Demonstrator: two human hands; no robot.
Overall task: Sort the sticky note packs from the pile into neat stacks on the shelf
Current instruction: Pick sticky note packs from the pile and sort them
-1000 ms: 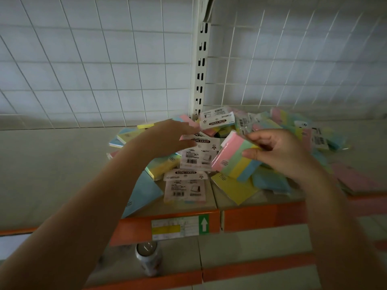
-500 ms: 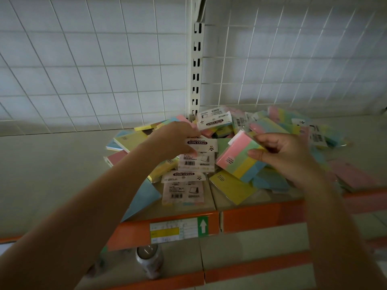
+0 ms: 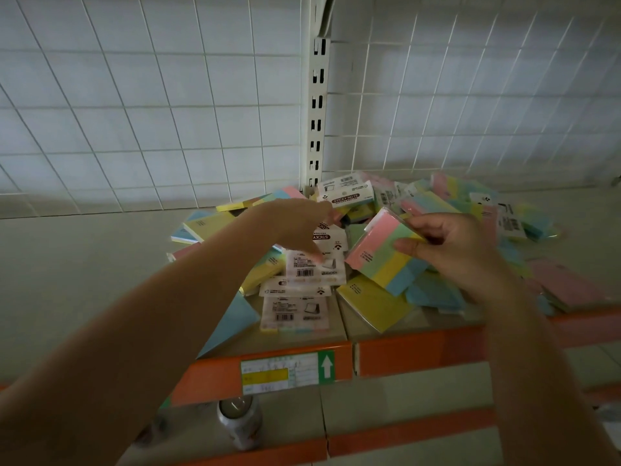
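Both hands barely moved: right hand (image 3: pixel 460 250) still grips the striped pack (image 3: pixel 379 253), left hand (image 3: pixel 295 227) still pinches the pile's white pack (image 3: pixel 331 237).

"STICKY NOTE" is printed on a pack (image 3: pixel 346 196).

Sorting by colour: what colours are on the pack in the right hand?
Pink, green, yellow, blue stripes, head view.

Beige shelf (image 3: pixel 100 280) with orange front lip, wire-grid back. Pile of sticky note packs (image 3: pixel 369 264) lies loose on it, heaped at the foot of the white slotted upright (image 3: pixel 317 112). Lower shelf (image 3: pixel 386 398) beneath carries what looks like a can (image 3: pixel 239 423), dim there.
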